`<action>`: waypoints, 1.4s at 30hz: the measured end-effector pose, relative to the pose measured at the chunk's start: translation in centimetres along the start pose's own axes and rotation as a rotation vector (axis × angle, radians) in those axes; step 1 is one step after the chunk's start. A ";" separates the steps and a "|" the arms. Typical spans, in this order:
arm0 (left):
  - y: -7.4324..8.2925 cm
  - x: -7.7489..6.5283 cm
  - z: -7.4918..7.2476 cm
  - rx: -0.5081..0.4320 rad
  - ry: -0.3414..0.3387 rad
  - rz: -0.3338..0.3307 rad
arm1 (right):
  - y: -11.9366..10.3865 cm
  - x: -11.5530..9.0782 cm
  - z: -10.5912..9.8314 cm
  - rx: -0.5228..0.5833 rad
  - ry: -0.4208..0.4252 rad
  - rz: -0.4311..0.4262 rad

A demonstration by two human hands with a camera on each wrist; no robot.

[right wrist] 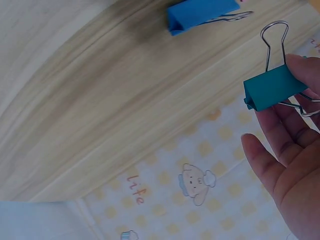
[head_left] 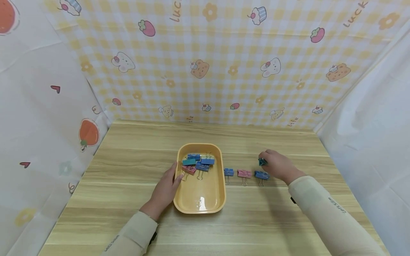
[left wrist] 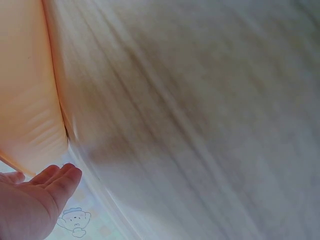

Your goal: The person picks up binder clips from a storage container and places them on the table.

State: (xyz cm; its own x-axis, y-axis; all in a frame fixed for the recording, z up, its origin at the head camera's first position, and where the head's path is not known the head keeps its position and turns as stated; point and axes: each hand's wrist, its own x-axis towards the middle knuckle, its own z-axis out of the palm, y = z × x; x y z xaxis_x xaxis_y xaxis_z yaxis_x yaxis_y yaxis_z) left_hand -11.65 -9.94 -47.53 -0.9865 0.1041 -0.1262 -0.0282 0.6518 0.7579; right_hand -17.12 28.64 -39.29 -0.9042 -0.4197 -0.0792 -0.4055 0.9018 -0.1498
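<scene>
The right hand [head_left: 278,165] pinches a teal binder clip [right wrist: 272,89] above the bench [head_left: 250,224], toward its right edge; the left hand [head_left: 164,188] grips the yellow tray [head_left: 190,193]. A slack pinch could drop the clip against the nearby blue binder clip [head_left: 261,175].

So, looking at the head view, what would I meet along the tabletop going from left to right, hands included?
Left hand → yellow tray → first blue binder clip → pink binder clip → second blue binder clip → right hand.
</scene>
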 end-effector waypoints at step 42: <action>0.0 0.1 0.0 0.008 -0.008 -0.016 | 5.1 -1.9 3.4 -0.031 -0.189 0.121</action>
State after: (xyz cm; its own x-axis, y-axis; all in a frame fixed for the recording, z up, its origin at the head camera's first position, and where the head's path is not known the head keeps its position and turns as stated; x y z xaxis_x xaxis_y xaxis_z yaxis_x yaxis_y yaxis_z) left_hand -11.71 -9.91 -47.56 -0.9847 0.0991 -0.1435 -0.0430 0.6592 0.7508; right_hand -17.01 33.70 -43.27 -0.9063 -0.3179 -0.2784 -0.3024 0.9481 -0.0984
